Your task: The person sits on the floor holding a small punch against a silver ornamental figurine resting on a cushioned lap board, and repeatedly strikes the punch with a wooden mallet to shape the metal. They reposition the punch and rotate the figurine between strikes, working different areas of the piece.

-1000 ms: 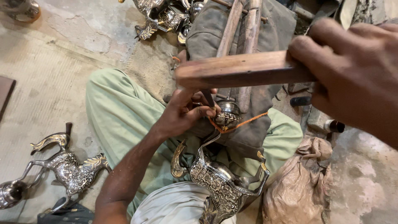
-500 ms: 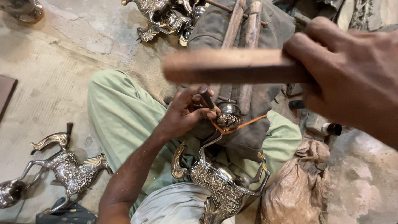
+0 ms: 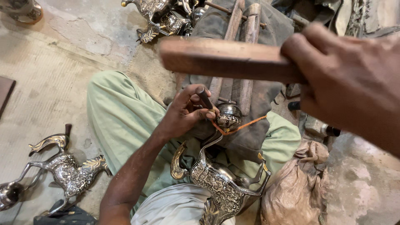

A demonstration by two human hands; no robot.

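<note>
Chasing looked underway, unfinished: left hand (image 3: pixel 183 114) fingers pinched punch (image 3: pixel 205 99) against horse (image 3: pixel 221 177) head, right hand (image 3: pixel 350 79) gripped raised wooden mallet (image 3: pixel 227 60).

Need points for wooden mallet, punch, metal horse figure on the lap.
wooden mallet (image 3: pixel 225 58), head view, middle of the flat face.
punch (image 3: pixel 205 99), head view, shaft above the left fingers.
metal horse figure (image 3: pixel 216 179), head view, engraved body.
</note>
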